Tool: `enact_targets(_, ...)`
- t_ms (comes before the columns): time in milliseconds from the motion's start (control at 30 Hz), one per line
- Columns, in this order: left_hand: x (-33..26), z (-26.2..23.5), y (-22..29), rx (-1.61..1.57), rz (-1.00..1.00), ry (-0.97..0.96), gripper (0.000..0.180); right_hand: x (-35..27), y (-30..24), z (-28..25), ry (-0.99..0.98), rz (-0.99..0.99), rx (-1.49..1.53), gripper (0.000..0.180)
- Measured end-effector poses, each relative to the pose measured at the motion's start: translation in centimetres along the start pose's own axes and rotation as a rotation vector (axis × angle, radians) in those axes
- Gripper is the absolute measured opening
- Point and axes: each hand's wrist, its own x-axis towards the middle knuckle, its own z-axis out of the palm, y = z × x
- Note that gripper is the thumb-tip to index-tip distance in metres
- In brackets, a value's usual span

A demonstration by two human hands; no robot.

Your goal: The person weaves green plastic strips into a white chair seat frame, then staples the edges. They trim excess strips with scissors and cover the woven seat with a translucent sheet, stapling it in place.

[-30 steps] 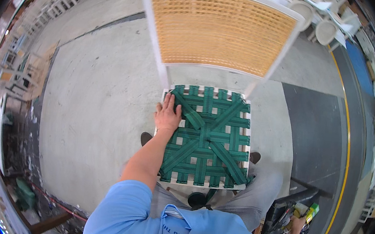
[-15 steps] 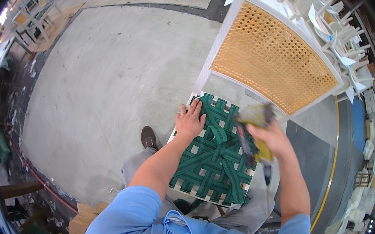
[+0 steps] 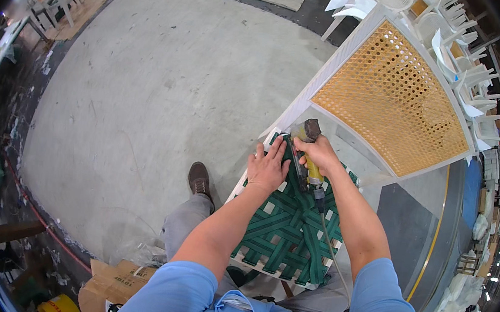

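Note:
A white chair frame [image 3: 306,101] stands in front of me, its back filled with orange woven cane [image 3: 393,101]. Its seat is crossed by green woven straps [image 3: 283,220]. My left hand [image 3: 267,167] lies flat, fingers apart, on the straps at the seat's far left corner. My right hand [image 3: 320,154] grips a yellow and black pneumatic staple gun [image 3: 307,147], its nose down on the straps right beside my left fingers. A thin air hose [image 3: 331,250] runs from the gun back across the seat toward me.
Grey concrete floor [image 3: 148,84] spreads to the left. My brown shoe [image 3: 200,180] stands next to the seat. Stacked white chairs [image 3: 456,50] fill the upper right. A cardboard box [image 3: 118,279] and a yellow container [image 3: 60,308] sit at the lower left.
My right hand came up from the lower right with the staple gun and set it on the seat's far corner next to my left hand. My head turned, swinging the chair rightward.

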Motion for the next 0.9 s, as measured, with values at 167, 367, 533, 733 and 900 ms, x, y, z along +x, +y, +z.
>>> enact_targets(167, 0.1, 0.2, -0.1, 0.006, 0.005, 0.007, 0.061, 0.5, 0.5, 0.2, 0.029, -0.055, -0.004, 0.029)
enact_targets(367, 0.2, 0.2, 0.1, 0.017, 0.011, 0.016, 0.062, 1.0, 0.8, 0.4, 0.038, -0.105, -0.059, 0.025)
enact_targets(533, 0.2, 0.7, -0.2, -0.025, 0.003, 0.098, 0.059, 1.2, 0.2, 0.5, 0.023, -0.062, -0.115, 0.02)
enact_targets(733, 0.0, 1.2, -0.4, -0.105, 0.038, 0.22, 0.047, 1.1, 0.7, 0.6, -0.019, -0.094, -0.031, 0.02)
enact_targets(900, -0.4, 1.3, -0.7, -0.174, 0.062, 0.278, 0.038, 1.0, 0.8, 0.8, -0.032, -0.084, -0.035, 0.022)
